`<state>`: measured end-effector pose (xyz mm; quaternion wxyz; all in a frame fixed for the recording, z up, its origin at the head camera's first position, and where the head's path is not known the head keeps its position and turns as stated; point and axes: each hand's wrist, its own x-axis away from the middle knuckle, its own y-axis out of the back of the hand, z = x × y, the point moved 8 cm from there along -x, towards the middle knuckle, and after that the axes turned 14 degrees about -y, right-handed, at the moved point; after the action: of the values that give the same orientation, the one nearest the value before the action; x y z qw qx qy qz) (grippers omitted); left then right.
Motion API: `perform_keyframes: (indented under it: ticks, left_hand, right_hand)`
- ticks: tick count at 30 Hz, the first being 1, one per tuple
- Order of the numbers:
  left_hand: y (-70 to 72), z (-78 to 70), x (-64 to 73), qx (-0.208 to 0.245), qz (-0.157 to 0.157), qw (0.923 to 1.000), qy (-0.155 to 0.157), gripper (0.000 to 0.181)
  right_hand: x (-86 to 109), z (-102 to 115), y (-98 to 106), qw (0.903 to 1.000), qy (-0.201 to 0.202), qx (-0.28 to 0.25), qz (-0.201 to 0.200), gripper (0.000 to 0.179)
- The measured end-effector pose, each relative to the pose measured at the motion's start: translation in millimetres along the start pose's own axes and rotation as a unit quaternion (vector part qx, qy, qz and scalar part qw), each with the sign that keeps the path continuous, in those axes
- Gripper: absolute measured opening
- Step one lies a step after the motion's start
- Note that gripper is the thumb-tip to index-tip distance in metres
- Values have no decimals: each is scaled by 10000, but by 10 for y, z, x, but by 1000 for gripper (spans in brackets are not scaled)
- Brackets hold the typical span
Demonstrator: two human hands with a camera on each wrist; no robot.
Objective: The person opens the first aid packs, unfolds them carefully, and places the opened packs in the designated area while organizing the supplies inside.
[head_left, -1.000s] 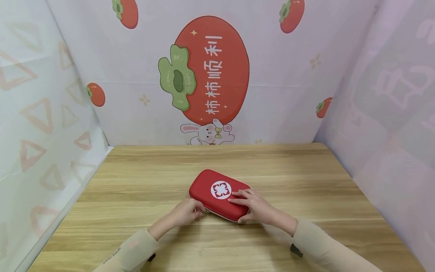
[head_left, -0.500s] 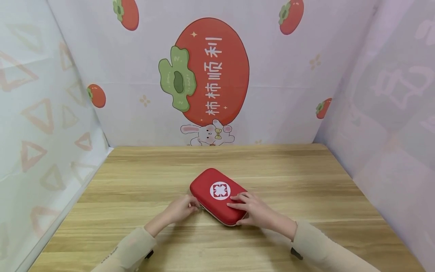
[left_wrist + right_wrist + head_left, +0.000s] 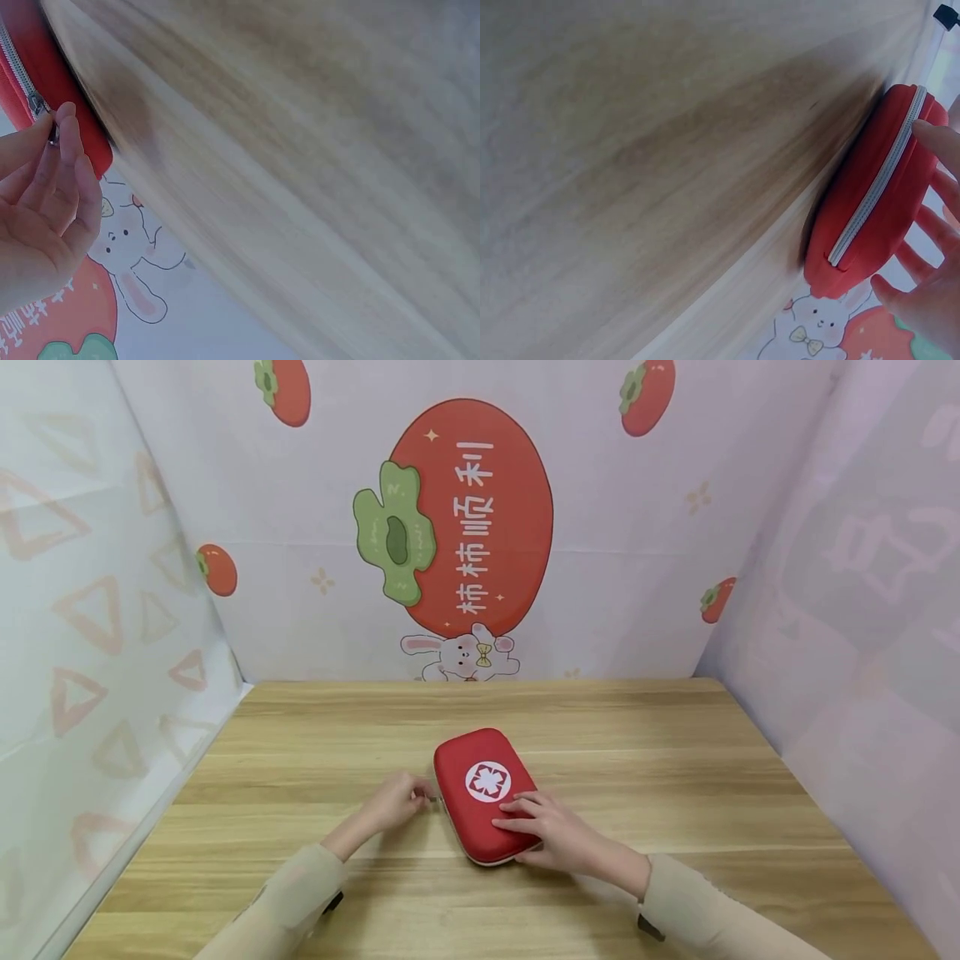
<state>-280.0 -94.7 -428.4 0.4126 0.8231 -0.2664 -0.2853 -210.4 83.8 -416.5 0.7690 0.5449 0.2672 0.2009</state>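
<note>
A red zip-up first-aid case (image 3: 480,827) with a round white emblem (image 3: 488,782) lies on the wooden table, slanted between both hands. My left hand (image 3: 397,800) is at its left side. In the left wrist view, thumb and index finger pinch the metal zipper pull (image 3: 54,133), which hangs from the slider (image 3: 36,103) on the silver zip. From the right, my right hand (image 3: 551,835) holds the case's near right part, fingers spread over the lid and thumb on the side. In the right wrist view, the zip teeth (image 3: 877,184) along that side are joined.
The wooden tabletop (image 3: 315,735) extends around the case. Behind it hangs a white backdrop (image 3: 615,577) printed with persimmons and a rabbit. Patterned cloth walls (image 3: 97,693) stand at the left and right.
The case has turned clockwise, its far end swinging right and its near end left. My left hand has moved up and slightly left with the zipper pull; the right hand has stayed on the case.
</note>
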Motion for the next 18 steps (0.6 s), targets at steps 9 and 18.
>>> perform_keyframes:
  ticks: [9,18]
  left_hand:
    - [17,129,-95,37,-46,9995,298,14]
    - [-8,204,-151,120,104,9996,229,17]
  right_hand:
    - [-4,80,-11,9994,318,-62,-112,53]
    - [-55,138,-20,9993,346,125,-37,50]
